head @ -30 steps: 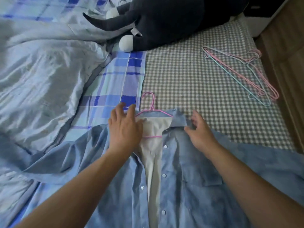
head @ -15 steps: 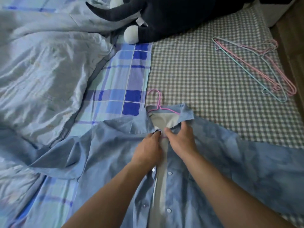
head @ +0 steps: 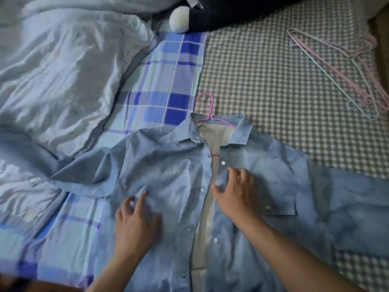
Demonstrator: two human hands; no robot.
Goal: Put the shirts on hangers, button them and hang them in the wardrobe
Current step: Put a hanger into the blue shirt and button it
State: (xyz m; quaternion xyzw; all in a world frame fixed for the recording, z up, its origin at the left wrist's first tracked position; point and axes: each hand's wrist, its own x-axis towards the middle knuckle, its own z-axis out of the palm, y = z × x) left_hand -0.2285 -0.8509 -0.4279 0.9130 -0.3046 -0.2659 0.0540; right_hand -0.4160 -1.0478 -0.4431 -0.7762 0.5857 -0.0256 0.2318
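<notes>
A light blue denim shirt (head: 273,178) lies face up on the bed with a pink wire hanger (head: 207,110) inside its collar, the hook sticking out past the neck. The front is open, a pale strip of lining showing between the two snap plackets. My left hand (head: 136,220) rests with spread fingers on the shirt's left front panel. My right hand (head: 235,190) hovers over the right placket, fingers loosely bent, thumb near the edge; it holds nothing that I can see.
Several spare pink and pale blue wire hangers (head: 345,70) lie at the right on the checked bedsheet (head: 263,76). A crumpled grey-blue duvet (head: 63,70) fills the left. A dark plush toy (head: 221,11) lies at the top. A plaid blue sheet (head: 164,81) runs down the middle.
Both hands have let go of the plackets near the collar and moved down the shirt and apart, the left onto the left panel, the right lower on the right placket.
</notes>
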